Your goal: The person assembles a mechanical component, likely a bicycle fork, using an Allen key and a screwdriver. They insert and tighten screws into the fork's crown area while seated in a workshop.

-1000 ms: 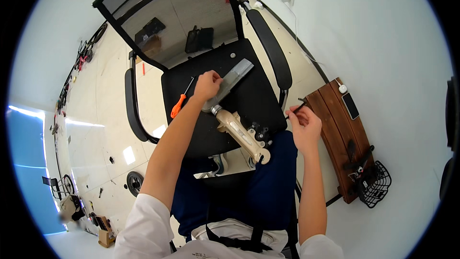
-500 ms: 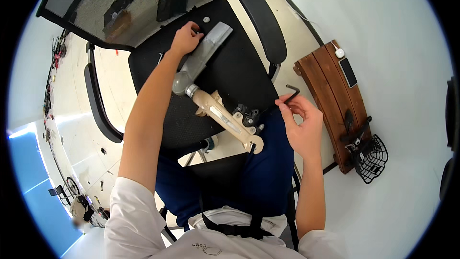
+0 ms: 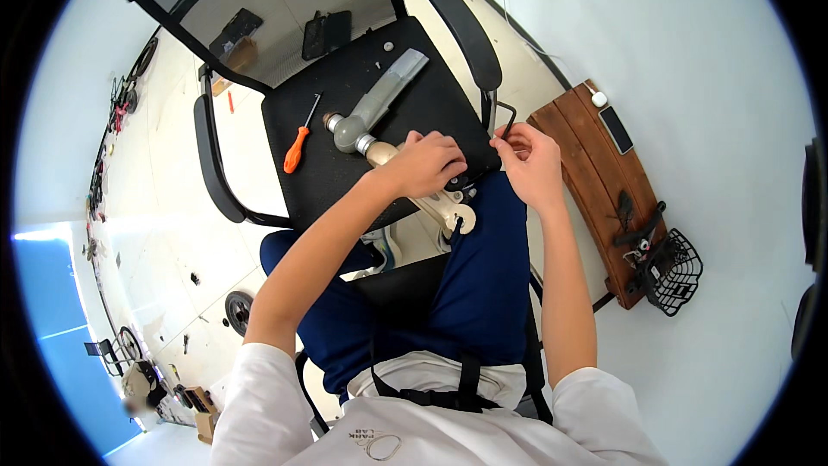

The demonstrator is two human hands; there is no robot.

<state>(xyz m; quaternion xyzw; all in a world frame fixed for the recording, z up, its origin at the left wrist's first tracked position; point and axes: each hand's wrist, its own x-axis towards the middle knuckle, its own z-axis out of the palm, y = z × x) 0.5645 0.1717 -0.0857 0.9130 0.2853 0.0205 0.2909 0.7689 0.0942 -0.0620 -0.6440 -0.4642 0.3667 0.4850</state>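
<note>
A folding-bike-like frame part (image 3: 377, 153) lies across the black chair seat (image 3: 401, 125), with a grey tube at its far end and a beige tube toward me. Its near end rests by my thigh. My left hand (image 3: 423, 164) is over the beige tube, fingers curled and closed; what they hold is hidden. Pinched between thumb and fingers of my right hand (image 3: 533, 168) is a black hex key (image 3: 511, 117), beside the seat's right edge. An orange-handled screwdriver (image 3: 296, 148) lies on the seat's left side. Near the backrest sits a small round metal piece (image 3: 388, 47).
Black armrests (image 3: 461, 30) flank the seat. On the right, a brown wooden bench (image 3: 586, 155) bears a phone (image 3: 616, 129) and a black wire basket (image 3: 674, 273). A wheel (image 3: 239, 312) and scattered small parts lie on the floor at left.
My left hand has come back from the far part of the seat to the beige tube, uncovering the screwdriver. My right hand has risen slightly, still with the hex key.
</note>
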